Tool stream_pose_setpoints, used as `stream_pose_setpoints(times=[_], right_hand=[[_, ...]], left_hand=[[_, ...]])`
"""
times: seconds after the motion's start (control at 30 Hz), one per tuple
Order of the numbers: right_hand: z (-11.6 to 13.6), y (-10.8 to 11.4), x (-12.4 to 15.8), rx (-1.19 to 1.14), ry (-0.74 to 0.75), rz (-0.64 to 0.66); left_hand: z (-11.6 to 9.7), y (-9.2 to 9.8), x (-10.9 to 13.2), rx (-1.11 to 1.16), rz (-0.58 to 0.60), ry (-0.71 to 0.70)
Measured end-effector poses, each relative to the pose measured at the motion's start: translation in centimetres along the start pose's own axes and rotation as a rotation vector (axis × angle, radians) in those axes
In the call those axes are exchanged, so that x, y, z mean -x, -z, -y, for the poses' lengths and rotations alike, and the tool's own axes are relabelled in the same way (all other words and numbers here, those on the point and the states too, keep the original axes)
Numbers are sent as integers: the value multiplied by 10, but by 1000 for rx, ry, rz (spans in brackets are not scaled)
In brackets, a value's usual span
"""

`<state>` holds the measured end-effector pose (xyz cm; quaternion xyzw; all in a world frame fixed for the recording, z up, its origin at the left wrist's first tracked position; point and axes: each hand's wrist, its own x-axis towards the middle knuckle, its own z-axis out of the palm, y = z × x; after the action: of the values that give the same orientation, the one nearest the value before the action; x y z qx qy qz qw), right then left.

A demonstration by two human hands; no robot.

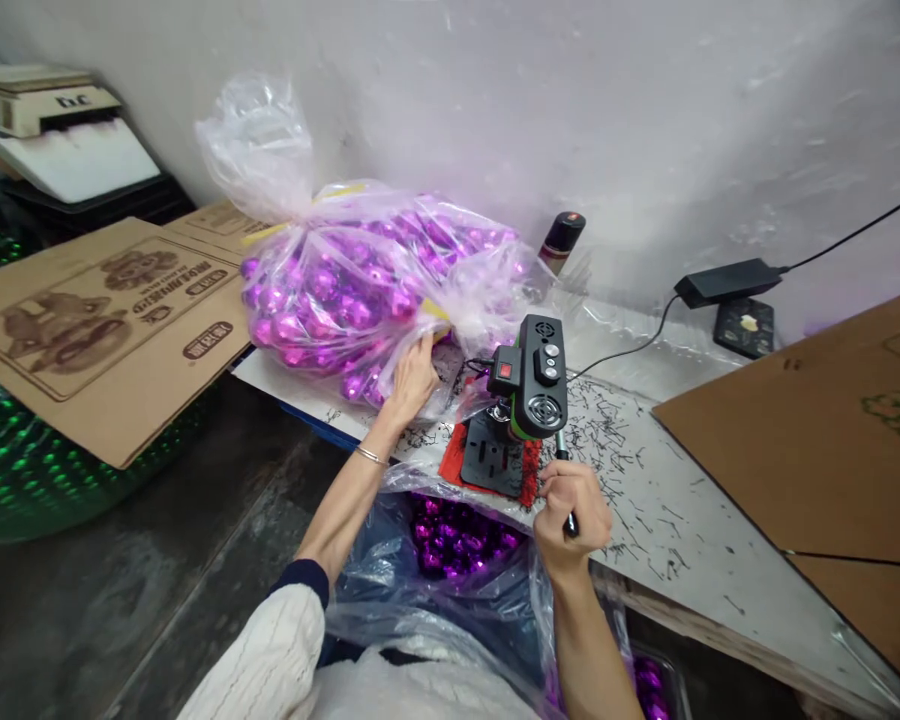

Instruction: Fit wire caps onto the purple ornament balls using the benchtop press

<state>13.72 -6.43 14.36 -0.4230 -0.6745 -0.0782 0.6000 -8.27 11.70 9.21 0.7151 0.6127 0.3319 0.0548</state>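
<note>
My right hand (pixel 573 506) is wrapped round the black lever handle (pixel 571 526) of a small black bench press (pixel 543 385). The press stands on a red mat (pixel 454 452), its slotted base plate (pixel 490 460) facing me. My left hand (pixel 415 382) is at the near side of a clear plastic bag (pixel 330 270) of shiny purple balls, beside a yellow strip (pixel 435 311). Its fingers are bent and closed; their tips, and whatever they hold, are hidden. Below the table edge, more purple balls (pixel 461 535) lie in an open clear bag at my lap.
Small black bits litter the white tabletop (pixel 690 535). A power adapter (pixel 731 283), phone (pixel 745 328) and dark spray can (pixel 562 240) are near the wall. Cardboard (pixel 112 330) is at left, a cardboard box (pixel 832 440) at right. Green balls (pixel 67 470) fill a bag at left.
</note>
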Motion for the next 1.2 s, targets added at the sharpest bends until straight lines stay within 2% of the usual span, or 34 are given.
stream_pose_setpoints(times=[0.13,0.23,0.37,0.5,0.57,0.7,0.87,1.0,1.2], right_hand=[[0,0,2,21,-5,16],[-1,0,4,26,-1,29],[-3,0,8,14,-19,35],[-2,2,7,4,-16,44],[-2,2,5,6,-11,52],[-2,4,3,14,10,63],[-2,5,2,10,21,80],[-4,4,4,7,17,70],[-4,3,5,17,24,67]], left_hand=[[-2,25,-21,-67,-115,-13],[3,29,-25,-64,-99,-31],[9,21,-5,-24,38,-162],[1,8,20,-48,129,-284],[-5,2,30,-125,189,-241],[-12,-7,45,-282,200,-1],[-17,-4,59,-334,243,172],[-15,6,67,-270,252,209],[-2,25,64,80,328,273]])
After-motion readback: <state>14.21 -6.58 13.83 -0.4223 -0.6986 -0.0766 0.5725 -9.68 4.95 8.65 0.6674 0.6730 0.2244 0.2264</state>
